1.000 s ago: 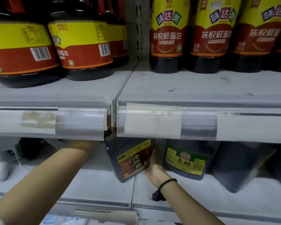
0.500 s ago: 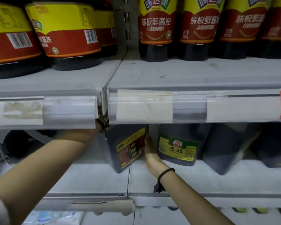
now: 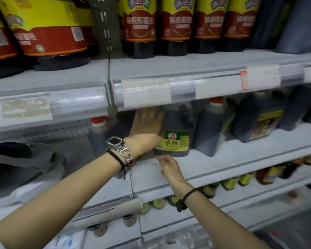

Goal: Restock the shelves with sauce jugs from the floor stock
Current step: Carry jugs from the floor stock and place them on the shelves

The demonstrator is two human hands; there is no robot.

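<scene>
Sauce jug [image 3: 176, 139], the dark one with the green label, stands upright on the middle shelf [image 3: 223, 164], tucked just under the price rail [image 3: 151, 92] of the shelf above. My left hand [image 3: 147, 128] is in there with it, fingers straight and spread, palm flat against the jug's left side. On that wrist sit my watch [image 3: 114, 141] and a sparkly bracelet. My right hand [image 3: 170, 167] is low at the front, right below the jug's base, fingers loosely curled and holding nothing. Whether the fingertips touch the jug, I cannot tell; it is very close.

Behind my left wrist stands a red-capped jug [image 3: 96, 139], dark and a bit blurred. On the other side a second red-capped jug [image 3: 210, 133] stands just beside the green-label one. Further right is a squat jug with a yellow label [image 3: 258, 123], tilted in this view.

Up top, a row of tall bottles [image 3: 140, 24] with yellow and red labels lines the upper shelf [image 3: 169, 69], and big jugs [image 3: 48, 36] in the same colours sit to their left. Down below, small bottles [image 3: 230, 182] line the lower shelf. A black hair tie [image 3: 189, 193] circles my right wrist.
</scene>
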